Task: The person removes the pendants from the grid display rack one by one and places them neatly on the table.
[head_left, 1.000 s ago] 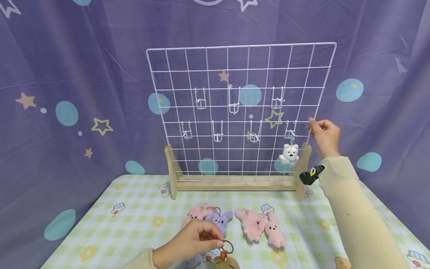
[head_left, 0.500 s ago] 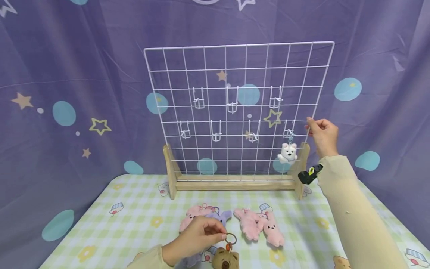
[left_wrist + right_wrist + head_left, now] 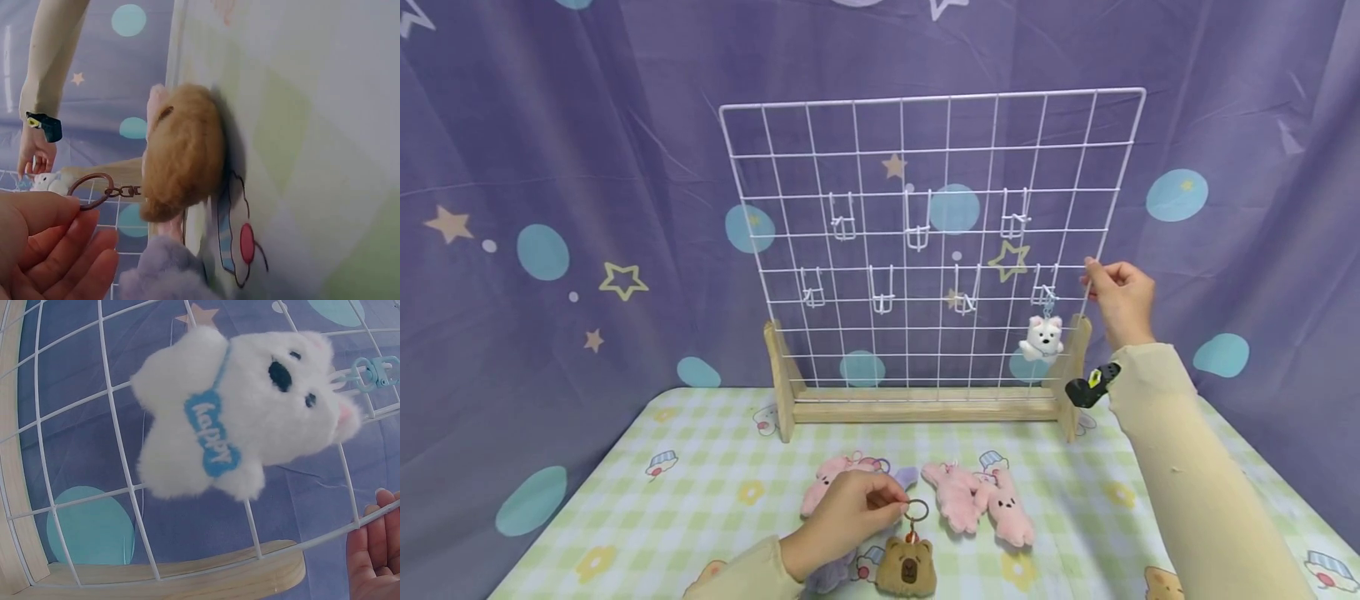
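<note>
My left hand pinches the metal ring of a brown bear-faced plush keychain between thumb and fingertips. The plush hangs below that ring, close above the tablecloth, its furry side showing in the left wrist view. At the right, my other hand, the right hand, grips the side wire of a white wire grid rack. A white dog-like plush keychain hangs from the rack's lower right hook. Its blue "happy" tag and light blue clasp show in the right wrist view.
Several white hooks sit on the grid in two rows. A wooden stand bears the grid. Pink plush keychains lie before it, with purple plush partly behind my left hand. A purple curtain hangs behind.
My left hand has risen and shifted slightly right, lifting the brown bear-faced keychain so that its whole face shows. The right hand keeps its hold on the grid's side.
</note>
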A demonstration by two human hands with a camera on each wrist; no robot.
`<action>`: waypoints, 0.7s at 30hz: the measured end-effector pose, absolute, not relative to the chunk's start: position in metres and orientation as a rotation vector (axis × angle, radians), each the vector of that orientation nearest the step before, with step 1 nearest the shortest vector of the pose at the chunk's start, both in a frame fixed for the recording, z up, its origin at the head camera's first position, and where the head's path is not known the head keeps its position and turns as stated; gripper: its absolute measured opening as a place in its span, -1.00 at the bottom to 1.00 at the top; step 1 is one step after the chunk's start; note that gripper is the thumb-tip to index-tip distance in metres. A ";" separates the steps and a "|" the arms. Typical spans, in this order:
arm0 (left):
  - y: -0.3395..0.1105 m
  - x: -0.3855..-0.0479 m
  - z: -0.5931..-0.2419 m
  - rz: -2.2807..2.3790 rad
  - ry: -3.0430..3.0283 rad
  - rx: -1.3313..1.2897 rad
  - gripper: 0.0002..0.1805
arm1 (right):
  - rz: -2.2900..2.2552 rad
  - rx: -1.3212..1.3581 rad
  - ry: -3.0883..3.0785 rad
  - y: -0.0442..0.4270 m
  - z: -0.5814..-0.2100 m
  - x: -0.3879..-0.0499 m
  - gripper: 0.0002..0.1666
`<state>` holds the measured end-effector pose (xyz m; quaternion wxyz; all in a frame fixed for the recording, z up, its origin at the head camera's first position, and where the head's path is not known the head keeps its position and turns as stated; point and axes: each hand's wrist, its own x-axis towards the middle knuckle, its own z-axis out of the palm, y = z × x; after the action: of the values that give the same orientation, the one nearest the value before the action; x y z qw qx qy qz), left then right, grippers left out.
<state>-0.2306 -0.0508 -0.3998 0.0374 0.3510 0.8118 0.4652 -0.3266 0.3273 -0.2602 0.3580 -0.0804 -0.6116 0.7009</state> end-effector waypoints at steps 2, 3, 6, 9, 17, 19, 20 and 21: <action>-0.050 -0.232 -0.400 1.403 2.533 1.109 -0.96 | 1.816 -0.205 -1.571 0.327 -0.260 -0.327 -0.70; -0.049 -0.233 -0.400 1.391 2.553 1.123 -0.96 | 1.816 -0.206 -1.570 0.327 -0.260 -0.327 -0.70; -0.048 -0.235 -0.401 1.371 2.587 1.140 -0.93 | 1.816 -0.212 -1.574 0.327 -0.260 -0.327 -0.70; -0.047 -0.238 -0.401 1.391 2.569 1.111 -0.95 | 1.796 -0.223 -1.595 0.327 -0.260 -0.327 -0.69; -0.045 -0.239 -0.394 1.461 2.504 1.038 -0.95 | 1.806 -0.225 -1.590 0.321 -0.254 -0.319 -0.69; -0.043 -0.240 -0.391 1.466 2.495 1.037 -0.95 | 1.811 -0.225 -1.589 0.319 -0.252 -0.316 -0.69; -0.042 -0.240 -0.390 1.469 2.492 1.037 -0.95 | 1.813 -0.227 -1.590 0.318 -0.251 -0.316 -0.69; -0.040 -0.241 -0.388 1.474 2.486 1.039 -0.95 | 1.815 -0.228 -1.589 0.318 -0.251 -0.316 -0.69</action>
<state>-0.2407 -0.0403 -0.3879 0.0351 0.3381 0.8090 0.4795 -0.3156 0.3182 -0.2510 0.3516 -0.0880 -0.6139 0.7013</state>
